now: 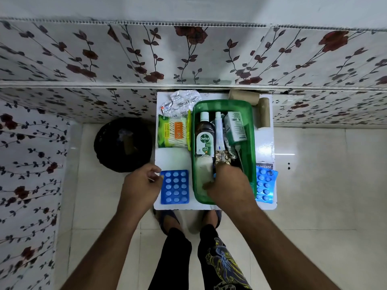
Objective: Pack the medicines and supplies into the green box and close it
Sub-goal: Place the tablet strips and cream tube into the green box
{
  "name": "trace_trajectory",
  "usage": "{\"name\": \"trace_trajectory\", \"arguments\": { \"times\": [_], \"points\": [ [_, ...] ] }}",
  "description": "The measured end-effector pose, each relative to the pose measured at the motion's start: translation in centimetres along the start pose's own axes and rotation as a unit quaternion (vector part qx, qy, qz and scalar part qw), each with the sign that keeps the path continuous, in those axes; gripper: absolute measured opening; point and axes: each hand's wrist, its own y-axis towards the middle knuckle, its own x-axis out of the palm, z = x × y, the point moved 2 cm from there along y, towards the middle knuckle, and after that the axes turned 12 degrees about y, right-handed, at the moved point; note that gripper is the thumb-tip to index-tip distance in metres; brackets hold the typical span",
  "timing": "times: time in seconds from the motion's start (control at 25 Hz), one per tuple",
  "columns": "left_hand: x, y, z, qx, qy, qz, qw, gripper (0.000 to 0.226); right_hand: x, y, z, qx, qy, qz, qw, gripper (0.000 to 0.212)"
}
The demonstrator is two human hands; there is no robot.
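Note:
The green box (250, 147) stands uncovered on a small white table (173, 158). Inside lie a Dettol bottle (204, 139), a white tube (219, 132), a green-and-white carton (235, 128) and a white pad (204, 168). My right hand (229, 185) reaches into the box's near end; its fingers close around a gold-patterned strip (223, 159). My left hand (142, 185) hovers at the table's left edge, fingers loosely curled, beside a blue blister pack (175, 186). Another blue blister pack (266, 186) lies right of the box.
A cotton swab pack (172, 132) and crumpled foil strips (181, 103) lie left of the box; a yellow-green lid (189, 130) stands on edge against it. Two brown bandage rolls (244, 96) sit at the back right. A black bin (123, 144) stands on the floor, left.

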Motion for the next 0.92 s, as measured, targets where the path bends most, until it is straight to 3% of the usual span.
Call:
{"name": "trace_trajectory", "arguments": {
  "times": [0.08, 0.24, 0.28, 0.4, 0.52, 0.72, 0.92],
  "points": [
    [0.8, 0.0, -0.2, -0.016, 0.018, 0.0, 1.0, 0.026, -1.7, -0.7, 0.3, -0.002, 0.022, 0.026, 0.999, 0.026],
    [2.1, 0.0, -0.5, -0.043, 0.061, -0.001, 0.997, 0.056, -8.3, -1.8, 4.7, 0.044, 0.159, 0.261, 0.951, 0.018],
    [2.2, -0.2, -0.5, -0.046, 0.068, 0.002, 0.997, 0.058, -8.9, -1.7, 6.7, 0.075, 0.171, 0.285, 0.94, 0.02],
    [2.3, -0.3, -0.4, -0.051, 0.073, 0.026, 0.996, 0.062, -7.3, -0.6, 11.9, 0.166, 0.169, 0.217, 0.947, 0.042],
    [2.8, 0.0, -0.3, -0.047, 0.058, 0.05, 0.996, 0.06, -5.4, 0.4, 13.9, 0.176, 0.178, 0.203, 0.947, 0.051],
    [3.4, 0.3, -0.9, -0.063, 0.036, 0.049, 0.996, 0.045, -4.5, 0.8, 14.2, 0.177, 0.227, 0.219, 0.932, 0.041],
    [2.3, -0.3, -0.5, -0.108, -0.043, 0.036, 0.993, 0.034, -6.4, 0.6, 14.7, 0.152, 0.34, 0.219, 0.902, 0.017]
  ]
}}
